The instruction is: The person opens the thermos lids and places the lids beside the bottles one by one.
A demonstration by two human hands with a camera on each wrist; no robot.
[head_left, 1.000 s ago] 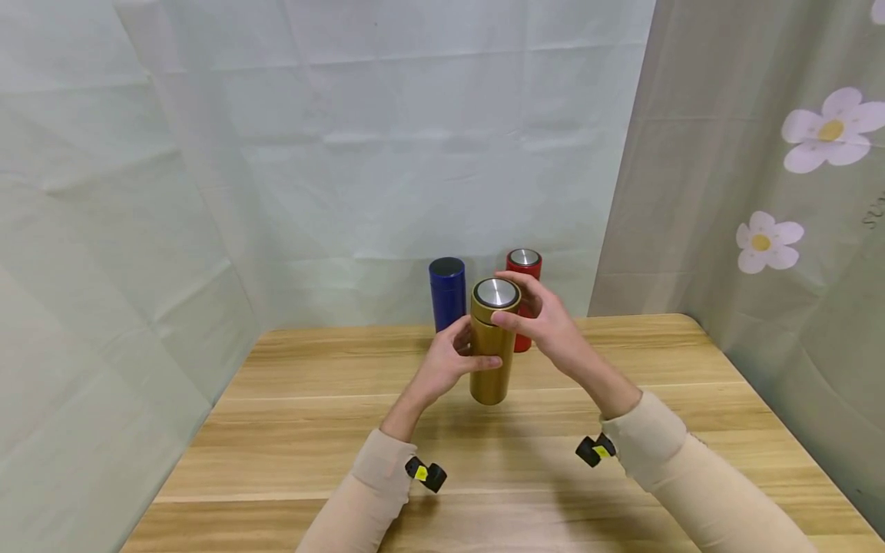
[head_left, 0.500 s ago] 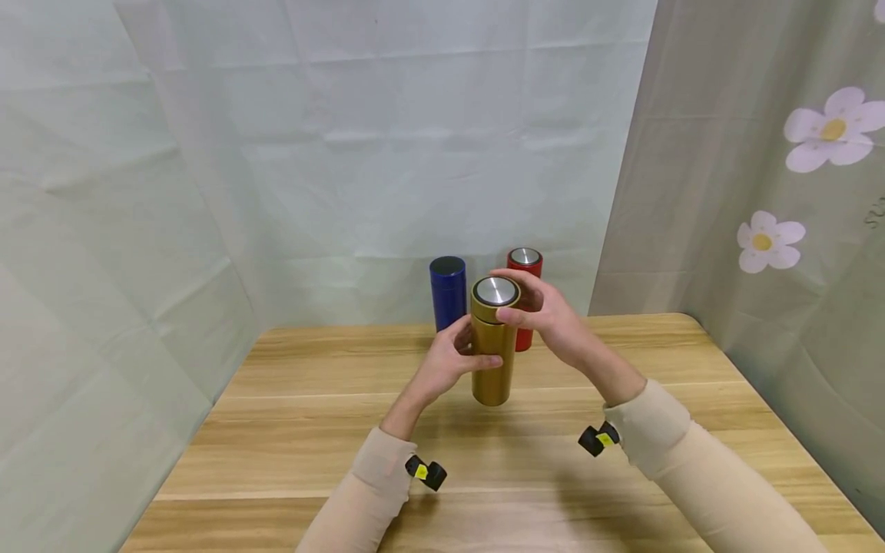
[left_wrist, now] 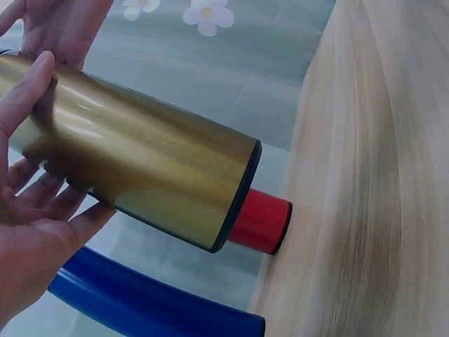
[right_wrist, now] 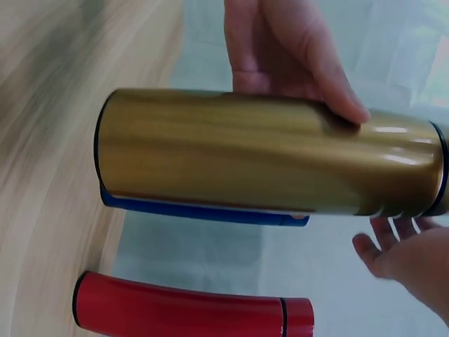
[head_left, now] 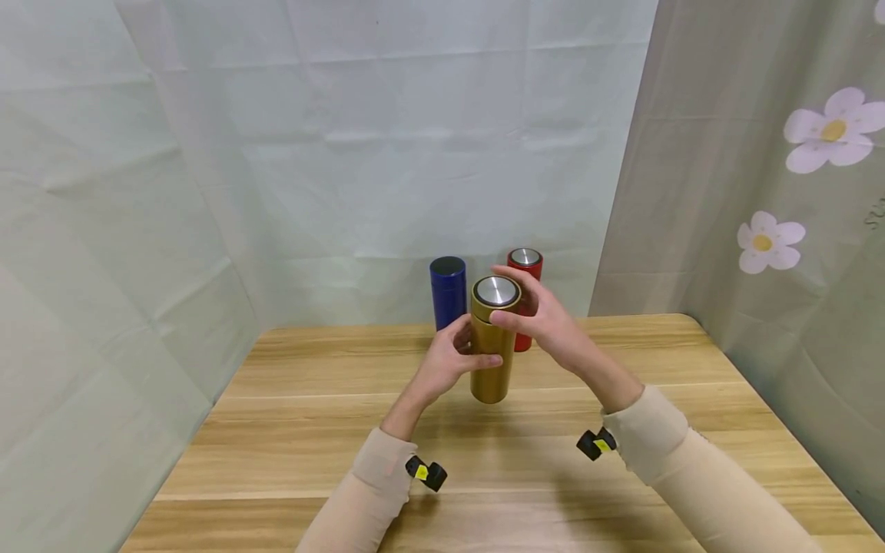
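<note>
In the head view a gold thermos bottle (head_left: 489,380) stands nearly upright in the air over the wooden table. My left hand (head_left: 442,365) grips the middle of its body, thumb across the near side. At the top my right hand (head_left: 549,322) holds the gold lid (head_left: 497,292), which has a silver disc and sits on the bottle. The left wrist view shows the bottle's black-edged base (left_wrist: 238,200) off the tabletop. The right hand's fingers behind the lid are partly hidden in the head view.
Behind the gold bottle a blue thermos (head_left: 448,292) stands to the left and a red thermos (head_left: 525,261) to the right, both partly covered by the hands. The wooden table (head_left: 297,430) ends at a pale cloth backdrop (head_left: 415,153). A flowered curtain (head_left: 698,153) hangs at the right.
My right hand and wrist shifted slightly right, then back left, its thumb sliding along the lid's edge. The left hand keeps its hold; the bottle has barely moved.
</note>
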